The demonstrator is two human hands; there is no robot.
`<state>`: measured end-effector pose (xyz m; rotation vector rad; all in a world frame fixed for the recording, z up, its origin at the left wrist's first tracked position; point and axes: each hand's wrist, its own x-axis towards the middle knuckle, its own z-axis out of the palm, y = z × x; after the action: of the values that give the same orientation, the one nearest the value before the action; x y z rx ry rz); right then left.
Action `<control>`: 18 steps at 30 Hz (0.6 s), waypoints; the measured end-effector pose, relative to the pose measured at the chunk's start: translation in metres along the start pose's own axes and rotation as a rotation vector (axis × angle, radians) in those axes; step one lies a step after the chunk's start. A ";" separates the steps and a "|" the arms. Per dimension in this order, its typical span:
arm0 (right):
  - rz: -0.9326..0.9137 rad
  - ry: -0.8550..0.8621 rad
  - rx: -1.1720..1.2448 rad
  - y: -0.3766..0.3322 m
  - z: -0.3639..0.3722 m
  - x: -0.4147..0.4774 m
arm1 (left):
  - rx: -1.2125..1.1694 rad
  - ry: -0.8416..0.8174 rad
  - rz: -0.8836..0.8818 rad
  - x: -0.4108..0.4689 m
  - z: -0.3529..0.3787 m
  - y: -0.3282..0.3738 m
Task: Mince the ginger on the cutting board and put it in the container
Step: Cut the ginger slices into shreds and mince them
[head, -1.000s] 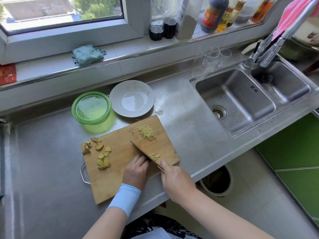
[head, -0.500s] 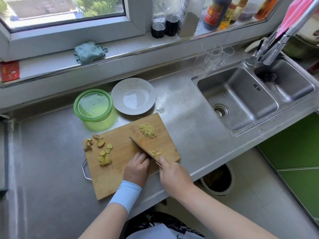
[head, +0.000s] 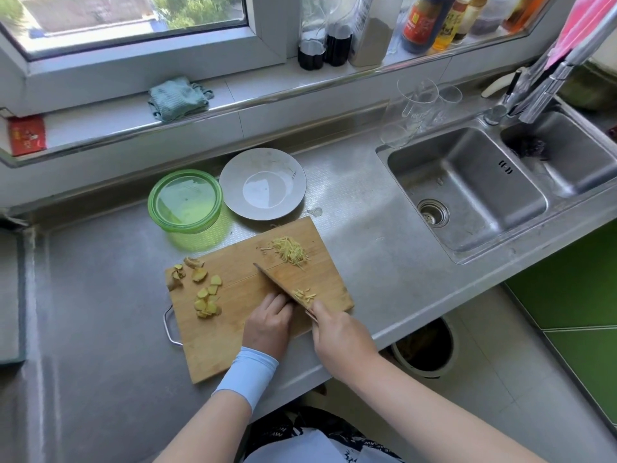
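Your left hand point(head: 267, 324) lies knuckles-up on the cutting board point(head: 233, 349), fingertips against the knife point(head: 277, 285); whether it pins any ginger cannot be told. Your right hand point(head: 337, 335) grips the handle. Uncut ginger slices point(head: 207, 299) sit at the board's left, the container point(head: 185, 202) beyond them. A hurried stroke could nick those fingertips, and the shreds point(head: 304, 294) beside the blade could scatter onto the table point(head: 100, 295)

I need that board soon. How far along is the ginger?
Done: one pile of shreds lies on the cutting board. In hand: the right hand grips the knife by a few strips, left hand beside it. Left: the slices are uncut, and no ginger shows in the green container.
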<state>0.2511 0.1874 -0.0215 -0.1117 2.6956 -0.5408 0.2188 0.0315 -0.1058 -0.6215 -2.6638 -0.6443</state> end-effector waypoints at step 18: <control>0.003 -0.021 0.039 0.002 -0.003 -0.001 | 0.013 0.044 0.008 0.003 -0.003 0.004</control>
<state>0.2511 0.1903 -0.0195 -0.1027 2.6634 -0.5879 0.2190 0.0346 -0.1006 -0.6077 -2.6212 -0.6309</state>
